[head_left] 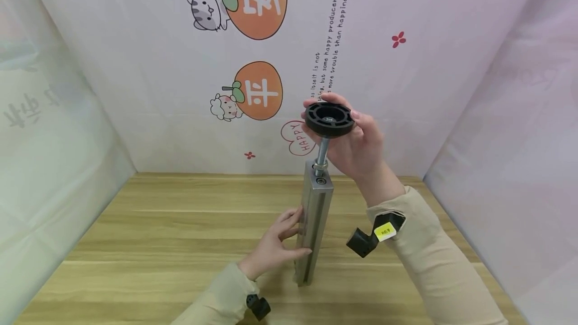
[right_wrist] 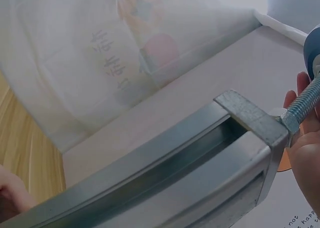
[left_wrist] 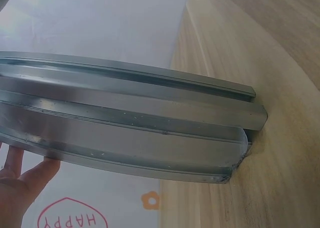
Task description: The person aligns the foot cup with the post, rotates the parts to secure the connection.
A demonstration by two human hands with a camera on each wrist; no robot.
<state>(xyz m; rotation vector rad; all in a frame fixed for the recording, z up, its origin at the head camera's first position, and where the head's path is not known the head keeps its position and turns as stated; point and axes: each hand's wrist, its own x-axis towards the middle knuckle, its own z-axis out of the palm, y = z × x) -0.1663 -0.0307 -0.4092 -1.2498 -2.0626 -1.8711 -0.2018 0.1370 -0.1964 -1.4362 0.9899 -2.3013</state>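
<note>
Long silver-grey metal profile with grooved sides (head_left: 312, 229): stands on end in front of me, its lower end down at the pale wood-grain surface (head_left: 180, 234).
Flat grey metal end plate (right_wrist: 252, 118): caps its upper end, with a round recessed screw (head_left: 321, 181) on the side nearer me.
Bright threaded steel rod (head_left: 322, 150): rises from the far part of that plate, slightly tilted, with a shiny metal nut (head_left: 320, 165) around it just above the plate.
Black round ribbed plastic foot (head_left: 329, 127): tops the rod, its hollow side facing up toward me.
My right hand (head_left: 361, 149): holds the foot by its rim, thumb on the right edge and fingers around the far side.
My left hand (head_left: 274, 242): touches the profile's left side, fingers nearly straight and spread wide from the thumb, which lies lower down.
On my arms: beige sleeves (head_left: 440, 250), with a black wrist camera (head_left: 361, 242) at each cuff; a yellow label (head_left: 385, 231) sits on the right mount.
Behind: a white printed cloth (head_left: 158, 64) with orange fruits (head_left: 259, 90), a grey-striped cat (head_left: 207, 11), a white curly sheep (head_left: 223, 108) and a red-outlined heart reading HAPPY (head_left: 293, 147), partly hidden by my right hand.
</note>
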